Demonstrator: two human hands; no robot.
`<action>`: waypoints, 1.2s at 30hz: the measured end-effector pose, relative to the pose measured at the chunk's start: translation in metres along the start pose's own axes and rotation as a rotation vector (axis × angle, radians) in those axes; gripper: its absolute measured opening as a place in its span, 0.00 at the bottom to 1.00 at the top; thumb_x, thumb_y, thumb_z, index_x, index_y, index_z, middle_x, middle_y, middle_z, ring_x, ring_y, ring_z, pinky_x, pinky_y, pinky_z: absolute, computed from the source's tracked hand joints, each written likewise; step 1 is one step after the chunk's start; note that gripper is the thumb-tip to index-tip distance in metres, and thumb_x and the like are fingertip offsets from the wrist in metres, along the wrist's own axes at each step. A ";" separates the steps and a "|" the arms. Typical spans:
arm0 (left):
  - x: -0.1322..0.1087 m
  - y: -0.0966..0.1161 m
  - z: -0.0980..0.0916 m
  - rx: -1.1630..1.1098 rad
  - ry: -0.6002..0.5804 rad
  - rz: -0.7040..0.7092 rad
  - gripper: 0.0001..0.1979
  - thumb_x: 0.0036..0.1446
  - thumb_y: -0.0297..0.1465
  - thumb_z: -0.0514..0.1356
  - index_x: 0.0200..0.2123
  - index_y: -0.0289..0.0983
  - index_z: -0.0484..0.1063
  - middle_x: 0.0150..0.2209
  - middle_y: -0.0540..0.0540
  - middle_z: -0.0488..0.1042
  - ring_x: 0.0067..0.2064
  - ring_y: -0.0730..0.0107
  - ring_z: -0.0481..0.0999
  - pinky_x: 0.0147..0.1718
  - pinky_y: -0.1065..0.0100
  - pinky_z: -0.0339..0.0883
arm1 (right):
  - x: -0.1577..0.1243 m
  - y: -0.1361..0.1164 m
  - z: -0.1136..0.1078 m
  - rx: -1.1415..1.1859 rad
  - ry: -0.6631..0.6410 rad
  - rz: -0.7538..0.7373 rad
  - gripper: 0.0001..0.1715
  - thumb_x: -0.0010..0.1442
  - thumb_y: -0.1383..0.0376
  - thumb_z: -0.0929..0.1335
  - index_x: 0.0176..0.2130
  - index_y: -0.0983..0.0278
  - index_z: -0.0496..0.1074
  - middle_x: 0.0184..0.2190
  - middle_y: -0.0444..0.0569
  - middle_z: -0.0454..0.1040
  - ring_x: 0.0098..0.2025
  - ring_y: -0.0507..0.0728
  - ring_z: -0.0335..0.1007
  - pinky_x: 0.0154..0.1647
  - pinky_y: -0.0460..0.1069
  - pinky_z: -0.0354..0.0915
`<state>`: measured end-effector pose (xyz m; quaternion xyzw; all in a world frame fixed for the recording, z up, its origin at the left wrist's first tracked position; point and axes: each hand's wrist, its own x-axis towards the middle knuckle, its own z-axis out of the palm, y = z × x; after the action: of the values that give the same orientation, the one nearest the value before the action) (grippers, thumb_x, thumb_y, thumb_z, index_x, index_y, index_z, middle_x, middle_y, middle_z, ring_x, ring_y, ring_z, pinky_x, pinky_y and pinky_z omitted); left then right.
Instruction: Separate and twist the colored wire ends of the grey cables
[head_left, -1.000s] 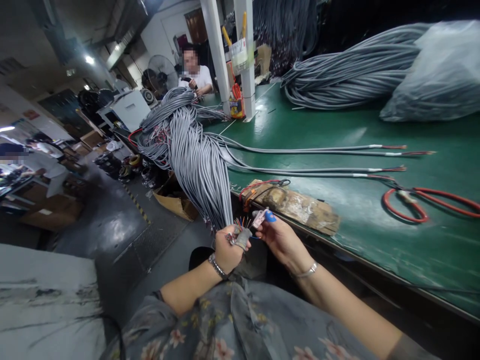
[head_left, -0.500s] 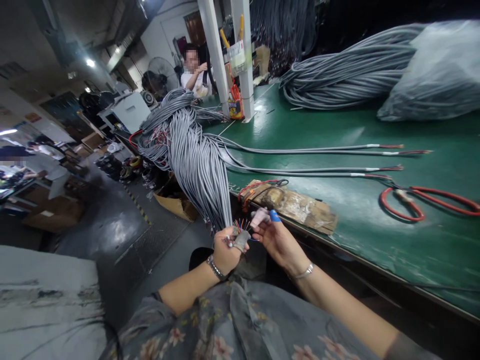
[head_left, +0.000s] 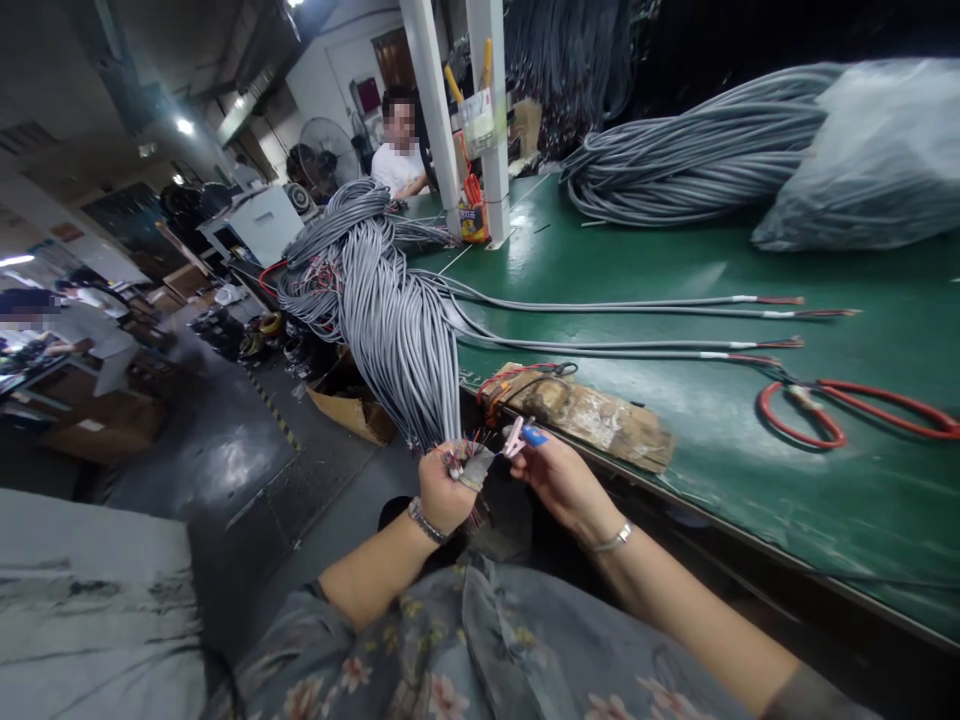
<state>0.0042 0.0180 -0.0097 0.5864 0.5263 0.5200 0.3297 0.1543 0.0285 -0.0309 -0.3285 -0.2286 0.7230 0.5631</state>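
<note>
My left hand (head_left: pixel 444 492) is closed around the ends of a bunch of grey cables (head_left: pixel 409 375), where thin coloured wires (head_left: pixel 472 447) fan out. Beside its thumb and fingers is a grey piece of sheath or covering (head_left: pixel 477 467); its exact kind is unclear. Close by on the right, my right hand (head_left: pixel 559 478) has a blue cover on the thumb and pale pink covering at the fingertips. Its thumb and fingers pinch together at a thin wire (head_left: pixel 498 455) leading from the left hand. The far ends of the held wires are too small to make out.
Several cables with stripped ends lie across the green table (head_left: pixel 637 260). Red-handled scissors (head_left: pixel 802 412) rest at the right, and a worn wooden block (head_left: pixel 592 415) sits at the near edge. Behind are a bagged cable coil (head_left: pixel 697 145), white posts (head_left: pixel 491 130) and a seated person (head_left: pixel 399 155).
My right hand's thumb has tipped down and its fingers have closed in a pinch. The left hand has turned slightly and shifted left. The person behind has lowered an arm.
</note>
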 end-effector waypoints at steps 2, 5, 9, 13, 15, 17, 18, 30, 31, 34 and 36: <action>0.004 0.003 0.004 -0.021 0.000 0.027 0.14 0.50 0.40 0.66 0.23 0.36 0.74 0.16 0.51 0.71 0.18 0.74 0.70 0.19 0.73 0.65 | 0.001 0.001 0.001 -0.031 0.026 -0.050 0.24 0.40 0.46 0.78 0.28 0.61 0.75 0.20 0.40 0.69 0.21 0.49 0.60 0.22 0.45 0.62; 0.006 0.007 0.009 -0.038 -0.003 0.042 0.13 0.51 0.39 0.65 0.22 0.36 0.74 0.16 0.51 0.71 0.17 0.74 0.69 0.19 0.73 0.64 | 0.000 0.007 -0.001 -0.121 0.063 -0.185 0.29 0.46 0.39 0.72 0.26 0.61 0.74 0.18 0.42 0.67 0.22 0.51 0.58 0.24 0.48 0.60; 0.006 0.009 0.015 -0.041 -0.029 0.079 0.11 0.51 0.38 0.65 0.23 0.36 0.75 0.18 0.49 0.74 0.21 0.72 0.73 0.21 0.72 0.67 | 0.001 0.015 -0.003 -0.189 0.080 -0.264 0.31 0.46 0.35 0.69 0.23 0.61 0.72 0.18 0.43 0.67 0.23 0.53 0.59 0.26 0.50 0.59; 0.005 0.012 0.018 -0.059 -0.072 0.103 0.12 0.54 0.37 0.63 0.23 0.37 0.76 0.19 0.49 0.75 0.21 0.71 0.74 0.22 0.72 0.68 | 0.007 0.017 0.000 -0.075 0.002 -0.125 0.33 0.40 0.36 0.72 0.27 0.62 0.75 0.21 0.43 0.69 0.23 0.52 0.59 0.25 0.49 0.60; 0.004 0.013 0.019 -0.059 -0.081 0.116 0.11 0.54 0.36 0.62 0.23 0.37 0.75 0.19 0.48 0.75 0.21 0.71 0.74 0.23 0.72 0.68 | 0.009 0.017 0.002 -0.017 0.007 -0.109 0.33 0.39 0.37 0.73 0.28 0.62 0.75 0.22 0.44 0.71 0.23 0.52 0.59 0.25 0.49 0.60; 0.004 0.011 0.017 -0.051 -0.080 0.112 0.10 0.53 0.35 0.63 0.23 0.37 0.75 0.20 0.48 0.75 0.22 0.71 0.74 0.24 0.71 0.68 | 0.009 0.018 0.003 0.005 0.029 -0.135 0.31 0.39 0.37 0.74 0.27 0.62 0.75 0.23 0.43 0.71 0.23 0.51 0.59 0.25 0.49 0.60; 0.003 0.009 0.017 -0.044 -0.076 0.103 0.10 0.53 0.35 0.63 0.23 0.37 0.75 0.20 0.49 0.75 0.23 0.71 0.74 0.24 0.71 0.68 | 0.008 0.019 0.003 -0.001 0.040 -0.154 0.31 0.40 0.37 0.73 0.26 0.61 0.75 0.23 0.44 0.71 0.23 0.52 0.59 0.26 0.49 0.60; -0.001 0.003 0.012 0.061 -0.068 0.067 0.09 0.52 0.36 0.62 0.24 0.37 0.74 0.19 0.49 0.73 0.23 0.70 0.72 0.24 0.71 0.66 | 0.015 0.019 -0.003 0.098 0.021 -0.048 0.30 0.37 0.41 0.76 0.31 0.60 0.77 0.26 0.46 0.76 0.27 0.55 0.67 0.30 0.51 0.66; -0.001 0.004 0.012 0.070 -0.062 0.074 0.10 0.52 0.36 0.62 0.24 0.37 0.74 0.19 0.50 0.72 0.23 0.71 0.71 0.25 0.71 0.65 | 0.015 0.019 -0.003 0.126 0.028 -0.036 0.28 0.37 0.42 0.77 0.30 0.59 0.77 0.26 0.45 0.77 0.27 0.55 0.68 0.30 0.51 0.67; -0.001 0.003 0.012 0.088 -0.049 0.091 0.11 0.52 0.36 0.62 0.22 0.37 0.72 0.18 0.51 0.71 0.22 0.72 0.69 0.25 0.71 0.64 | 0.016 0.019 -0.002 0.168 0.053 -0.027 0.25 0.38 0.45 0.78 0.31 0.58 0.77 0.26 0.44 0.77 0.29 0.56 0.70 0.31 0.50 0.68; -0.001 0.000 0.011 0.086 -0.055 0.090 0.10 0.53 0.35 0.62 0.23 0.37 0.72 0.18 0.51 0.71 0.22 0.73 0.69 0.25 0.71 0.64 | 0.016 0.020 -0.002 0.179 0.070 -0.024 0.25 0.38 0.46 0.79 0.30 0.58 0.77 0.27 0.44 0.77 0.30 0.56 0.70 0.31 0.50 0.68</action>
<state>0.0149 0.0184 -0.0123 0.6372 0.5119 0.4948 0.2951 0.1406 0.0383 -0.0494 -0.2990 -0.1471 0.7217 0.6067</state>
